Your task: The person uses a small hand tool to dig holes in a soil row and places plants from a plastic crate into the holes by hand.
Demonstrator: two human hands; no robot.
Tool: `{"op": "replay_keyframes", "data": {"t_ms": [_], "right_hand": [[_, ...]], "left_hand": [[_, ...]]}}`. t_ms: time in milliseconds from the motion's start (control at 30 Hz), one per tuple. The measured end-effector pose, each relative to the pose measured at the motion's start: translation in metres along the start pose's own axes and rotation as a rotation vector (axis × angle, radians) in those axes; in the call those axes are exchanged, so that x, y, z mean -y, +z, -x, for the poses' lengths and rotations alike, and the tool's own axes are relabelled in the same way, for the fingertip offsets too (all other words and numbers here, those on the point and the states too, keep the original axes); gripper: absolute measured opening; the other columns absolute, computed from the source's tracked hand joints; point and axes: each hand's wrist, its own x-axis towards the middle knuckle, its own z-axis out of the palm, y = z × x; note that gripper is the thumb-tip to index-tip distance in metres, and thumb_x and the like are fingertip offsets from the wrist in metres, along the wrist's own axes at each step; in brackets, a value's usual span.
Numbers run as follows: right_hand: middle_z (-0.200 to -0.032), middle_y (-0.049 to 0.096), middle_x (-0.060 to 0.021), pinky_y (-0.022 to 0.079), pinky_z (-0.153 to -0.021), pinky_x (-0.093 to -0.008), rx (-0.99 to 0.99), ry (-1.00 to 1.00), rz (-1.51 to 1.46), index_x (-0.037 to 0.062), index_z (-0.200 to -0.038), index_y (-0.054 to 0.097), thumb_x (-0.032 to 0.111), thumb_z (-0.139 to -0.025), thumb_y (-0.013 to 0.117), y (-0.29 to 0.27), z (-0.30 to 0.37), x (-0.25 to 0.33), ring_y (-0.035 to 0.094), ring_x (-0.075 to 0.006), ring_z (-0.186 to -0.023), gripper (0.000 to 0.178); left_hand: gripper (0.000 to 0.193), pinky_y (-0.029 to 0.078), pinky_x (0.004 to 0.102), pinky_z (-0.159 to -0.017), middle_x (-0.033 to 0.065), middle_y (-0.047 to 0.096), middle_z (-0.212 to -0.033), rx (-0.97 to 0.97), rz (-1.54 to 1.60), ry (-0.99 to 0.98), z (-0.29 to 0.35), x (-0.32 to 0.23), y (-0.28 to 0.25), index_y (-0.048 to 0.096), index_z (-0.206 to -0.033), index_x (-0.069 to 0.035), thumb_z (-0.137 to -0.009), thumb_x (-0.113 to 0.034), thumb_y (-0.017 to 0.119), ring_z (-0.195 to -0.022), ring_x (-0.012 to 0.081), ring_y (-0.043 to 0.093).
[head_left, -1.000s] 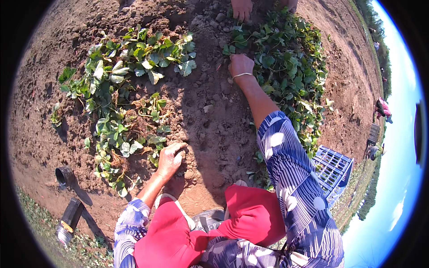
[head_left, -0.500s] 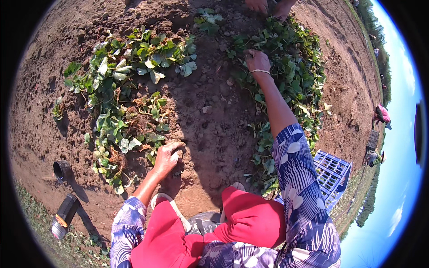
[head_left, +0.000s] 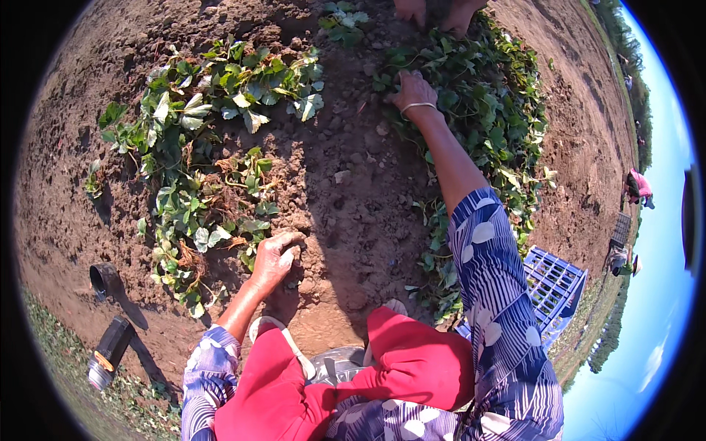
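My left hand [head_left: 273, 259] rests low over the bare soil, just right of a loose row of uprooted strawberry plants [head_left: 180, 206]. Its index finger and thumb are apart, with nothing seen between them. Stretched far forward, my right hand [head_left: 416, 90] is at the left edge of a thick heap of green strawberry plants [head_left: 489, 121]. The fingers there bend down and look closed; what they hold, if anything, is hidden. A pale band circles that wrist. At the top, another person's hands [head_left: 460, 16] are at the heap's far end.
A blue plastic crate [head_left: 555, 287] stands to the right, partly behind my right sleeve. On the left soil are a black open-ended cylinder [head_left: 105, 281] and a dark bottle-like object [head_left: 110, 353] with an orange part. Further people [head_left: 638, 187] are at the far right.
My right hand has moved slightly left and farther away along the heap's edge. The other person's hands have shifted a little. My left hand stays in place.
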Motion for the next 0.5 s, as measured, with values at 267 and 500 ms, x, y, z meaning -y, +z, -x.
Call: {"op": "replay_keyframes", "data": {"t_ms": [267,500], "right_hand": [[-0.13,0.048,-0.0145,0.04,-0.093,-0.0579,-0.139,0.027,0.121,0.0184,-0.135,0.042,0.018,-0.069,0.071,0.018,0.006,0.015,0.047,-0.0369,-0.116,0.072],[-0.129,0.048,-0.0177,0.045,-0.089,-0.0521,-0.185,0.058,0.132,0.0099,-0.135,0.04,0.017,-0.069,0.069,0.026,0.012,0.026,0.049,-0.038,-0.114,0.073]], "left_hand": [[0.024,0.05,0.0318,-0.081,0.0179,0.067,-0.095,-0.028,-0.024,0.009,-0.002,-0.006,0.003,0.065,-0.099,0.003,-0.076,-0.001,0.058,-0.091,0.0279,0.066],[0.027,0.047,0.0328,-0.087,0.014,0.067,-0.096,-0.095,-0.144,0.144,0.004,0.002,0.003,0.066,-0.1,0.0,-0.074,-0.003,0.058,-0.094,0.0261,0.064]]}}
